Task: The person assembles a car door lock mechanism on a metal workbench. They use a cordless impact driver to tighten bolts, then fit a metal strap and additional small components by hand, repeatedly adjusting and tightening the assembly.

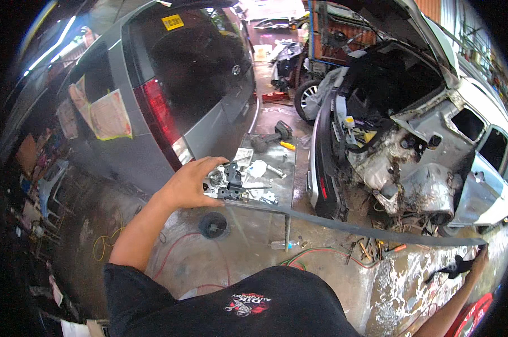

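your left hand (187, 184) is cupping a metal reel (231, 178) above the table (286, 192), fingers half curled; your right hand (479, 258) is gripping the far end of a grey strap (372, 229). the strap is probably feeling limp, the reel stiff, weighty, surest held by its edges.

On our left is a van (195, 95), on our right a car (433, 163). Between them, our table (285, 188) bears a drill (281, 133) toward its far end; a mechanism (232, 178) lies in our left hand (191, 184) nearer us.
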### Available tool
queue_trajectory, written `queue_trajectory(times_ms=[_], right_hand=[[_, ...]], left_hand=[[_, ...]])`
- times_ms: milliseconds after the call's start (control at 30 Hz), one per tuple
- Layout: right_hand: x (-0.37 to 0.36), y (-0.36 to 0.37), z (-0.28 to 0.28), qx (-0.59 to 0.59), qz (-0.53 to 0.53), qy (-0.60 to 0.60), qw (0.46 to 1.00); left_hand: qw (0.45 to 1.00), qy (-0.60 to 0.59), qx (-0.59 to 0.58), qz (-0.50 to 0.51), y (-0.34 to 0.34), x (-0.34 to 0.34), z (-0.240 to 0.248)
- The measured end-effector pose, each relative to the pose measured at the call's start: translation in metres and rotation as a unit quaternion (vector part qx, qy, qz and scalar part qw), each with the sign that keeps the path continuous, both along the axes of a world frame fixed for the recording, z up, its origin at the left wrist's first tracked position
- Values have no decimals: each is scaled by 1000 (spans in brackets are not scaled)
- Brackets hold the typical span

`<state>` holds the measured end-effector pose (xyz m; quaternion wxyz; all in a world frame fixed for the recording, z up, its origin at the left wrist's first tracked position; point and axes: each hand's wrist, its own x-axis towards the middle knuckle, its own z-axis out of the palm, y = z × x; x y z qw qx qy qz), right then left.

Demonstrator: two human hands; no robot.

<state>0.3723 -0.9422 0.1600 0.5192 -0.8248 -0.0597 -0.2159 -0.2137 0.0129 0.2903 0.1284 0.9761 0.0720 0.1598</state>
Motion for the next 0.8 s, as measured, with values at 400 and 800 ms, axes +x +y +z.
queue_trajectory(times_ms=[400, 800], right_hand=[[-1, 123, -5, -150, 140, -44, 978], [-208, 351, -1, -206, 328, 8, 922]], left_hand=[[1000, -15, 5, -6, -95, 66, 14], [994, 80, -15, -71, -195, 159, 4]])
